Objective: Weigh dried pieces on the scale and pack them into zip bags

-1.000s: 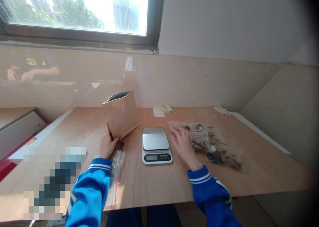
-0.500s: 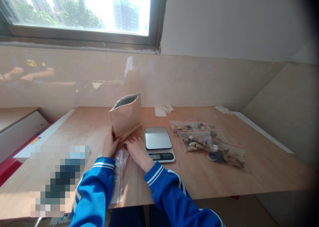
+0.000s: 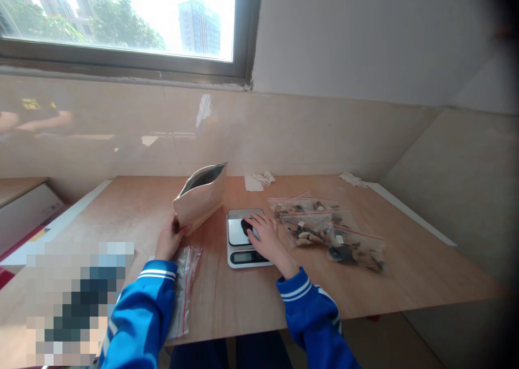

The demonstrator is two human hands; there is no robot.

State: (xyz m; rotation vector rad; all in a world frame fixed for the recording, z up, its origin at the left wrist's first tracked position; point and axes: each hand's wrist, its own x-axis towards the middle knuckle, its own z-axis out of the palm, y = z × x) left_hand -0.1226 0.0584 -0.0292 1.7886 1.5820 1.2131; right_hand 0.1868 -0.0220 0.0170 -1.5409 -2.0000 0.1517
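Note:
My left hand [image 3: 169,236] is closed on the lower left corner of a brown paper pouch [image 3: 201,204]. The pouch stands tilted on the table with its mouth open and a silvery lining showing. A small dark patch shows by the left fingers; I cannot tell what it is. Over the steel pan of a digital kitchen scale [image 3: 236,232], my right hand [image 3: 265,236] has its fingers on a small black lump [image 3: 246,227], which rests on or just above the pan. Its kind is too small to make out. The scale's display is partly visible below the pan.
Clear zip bags [image 3: 310,234] with brown and black dried pieces lie right of the scale. Flat empty zip bags [image 3: 184,299] lie beside my left forearm. White paper scraps [image 3: 259,181] are near the wall. A blurred-out object [image 3: 87,299] lies at the left.
My right hand has moved from beside the pouch's base rightward onto the scale pan with the black lump. The pouch leans more to the left, still in my left hand.

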